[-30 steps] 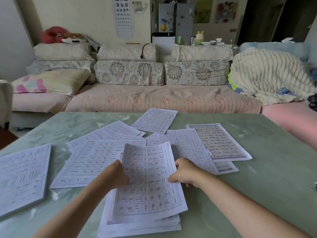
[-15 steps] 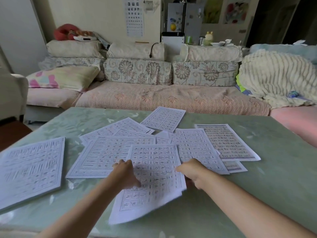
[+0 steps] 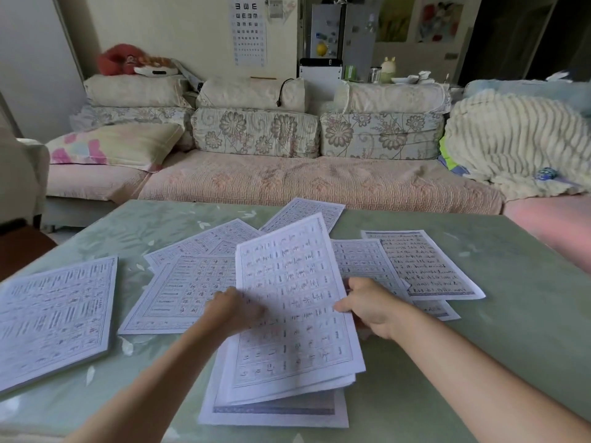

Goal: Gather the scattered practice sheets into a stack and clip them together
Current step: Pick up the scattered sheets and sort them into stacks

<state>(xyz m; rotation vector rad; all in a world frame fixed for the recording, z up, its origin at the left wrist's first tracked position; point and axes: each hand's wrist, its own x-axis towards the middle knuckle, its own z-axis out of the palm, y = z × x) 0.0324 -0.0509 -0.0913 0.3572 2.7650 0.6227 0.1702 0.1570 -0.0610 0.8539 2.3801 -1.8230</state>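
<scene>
Fronting sofa (image 3: 319,183), green table (image 3: 511,330) under sheets (image 3: 422,266)

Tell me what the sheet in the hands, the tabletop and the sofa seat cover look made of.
Held sheet: thin matte white paper; it bows while lifted. Tabletop: probably glass or glossy plastic over pale green leaf-print; it shows soft reflections. Sofa seat cover: matte pinkish quilted fabric; stitched pattern shows.

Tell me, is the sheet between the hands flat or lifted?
The sheet is lifted: left hand and right hand hold its side edges, far end raised.
</scene>
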